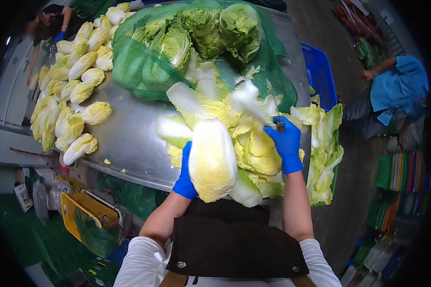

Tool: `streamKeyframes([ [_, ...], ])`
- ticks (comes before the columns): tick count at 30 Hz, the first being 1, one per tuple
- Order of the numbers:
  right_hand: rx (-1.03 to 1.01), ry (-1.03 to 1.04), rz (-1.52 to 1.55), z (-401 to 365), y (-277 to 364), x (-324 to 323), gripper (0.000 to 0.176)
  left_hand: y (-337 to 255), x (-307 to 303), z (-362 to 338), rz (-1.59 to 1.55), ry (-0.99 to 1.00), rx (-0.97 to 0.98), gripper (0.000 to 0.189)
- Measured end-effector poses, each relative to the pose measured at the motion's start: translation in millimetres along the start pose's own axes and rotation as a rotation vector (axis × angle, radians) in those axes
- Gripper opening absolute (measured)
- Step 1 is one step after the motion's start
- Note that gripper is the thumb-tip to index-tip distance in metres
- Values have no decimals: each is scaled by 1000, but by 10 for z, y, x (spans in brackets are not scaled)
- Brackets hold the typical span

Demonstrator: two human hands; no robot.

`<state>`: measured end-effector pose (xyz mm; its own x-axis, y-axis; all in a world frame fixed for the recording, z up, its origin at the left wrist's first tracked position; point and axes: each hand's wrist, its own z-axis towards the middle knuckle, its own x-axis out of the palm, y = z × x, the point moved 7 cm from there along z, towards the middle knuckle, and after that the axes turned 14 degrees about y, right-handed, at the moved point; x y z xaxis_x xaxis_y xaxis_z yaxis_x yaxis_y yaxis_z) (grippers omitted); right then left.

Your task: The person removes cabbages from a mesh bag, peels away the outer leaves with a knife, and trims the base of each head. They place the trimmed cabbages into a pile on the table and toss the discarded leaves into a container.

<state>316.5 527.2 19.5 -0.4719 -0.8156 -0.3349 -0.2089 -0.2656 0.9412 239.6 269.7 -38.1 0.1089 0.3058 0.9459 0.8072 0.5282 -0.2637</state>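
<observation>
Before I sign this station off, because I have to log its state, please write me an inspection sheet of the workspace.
Surface: metal table, bare patch left of centre.
Job's things: pale cabbage head; loose leaves around it; heap of cabbages at left; green net bag with leafier heads.
Clutter: small leaf scraps near the front edge.
Hands: blue-gloved; left hand holds the pale head; right hand at the leaves, a small dark item by its fingers, unclear what.
Cables: nothing seen on the table.
Surroundings: blue crate, yellow basket, person in blue shirt.
</observation>
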Motion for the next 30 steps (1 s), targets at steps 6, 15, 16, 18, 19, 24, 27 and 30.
streamKeyframes([
  [6, -31, -136, -128, -265, 248, -132, 64, -299, 13, 37, 22, 9, 103, 81],
  [15, 458, 634, 738, -864, 651, 1082, 67, -400, 169, 113, 88, 150, 138, 88],
  [16, 409, 631, 746, -846, 714, 1047, 67, -455, 82, 115, 143, 122, 154, 88],
  [18, 36, 506, 474, -746, 1092, 924, 67, -613, 47, 133, 255, 70, 197, 86],
  [19, -154, 439, 338, -717, 1278, 885, 68, -679, 7, 108, 363, -71, 310, 80],
  [24, -261, 456, -51, -742, 1176, 1210, 67, -710, -72, 179, 46, 36, 400, 75],
  [27, -45, 463, 387, -729, 994, 1324, 65, -786, 134, 82, 86, 157, 340, 77],
  [30, 102, 473, 542, -663, 1032, 1389, 61, -893, 118, 41, 131, 35, 332, 78],
])
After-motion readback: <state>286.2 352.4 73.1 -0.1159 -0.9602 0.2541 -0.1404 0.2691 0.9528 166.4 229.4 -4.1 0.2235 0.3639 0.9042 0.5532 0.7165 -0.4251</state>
